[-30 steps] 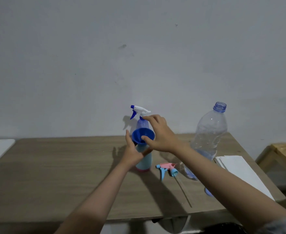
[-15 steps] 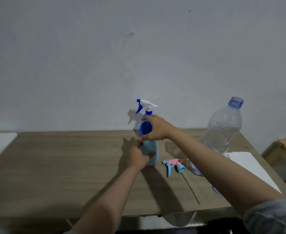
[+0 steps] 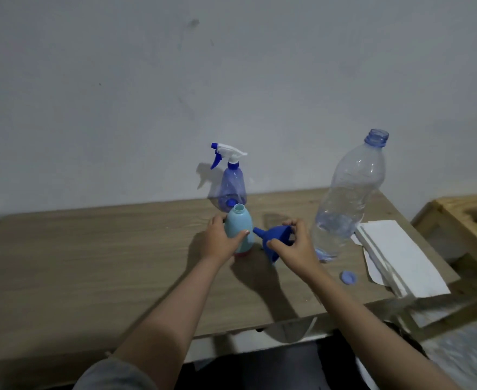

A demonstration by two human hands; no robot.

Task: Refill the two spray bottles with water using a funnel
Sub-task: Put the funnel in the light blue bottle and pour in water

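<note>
A small light-blue spray bottle [image 3: 237,225] stands open-necked on the wooden table [image 3: 91,263], with my left hand [image 3: 220,242] wrapped around its body. My right hand [image 3: 296,247] holds a dark blue funnel [image 3: 273,239] just right of that bottle, tilted on its side with the spout pointing left. Behind them a clear blue spray bottle [image 3: 228,187] with a white and blue trigger head stands by the wall. The pink and blue trigger head seen earlier is hidden behind my right hand.
A large clear water bottle [image 3: 349,192], uncapped and nearly empty, stands to the right. Its blue cap [image 3: 348,277] lies on the table near folded white paper towels [image 3: 397,257]. A wooden stool [image 3: 462,220] sits beyond the table's right edge.
My right hand has lifted the funnel off the light-blue bottle's neck and carried it down to the right. The left hand has stayed on the bottle.
</note>
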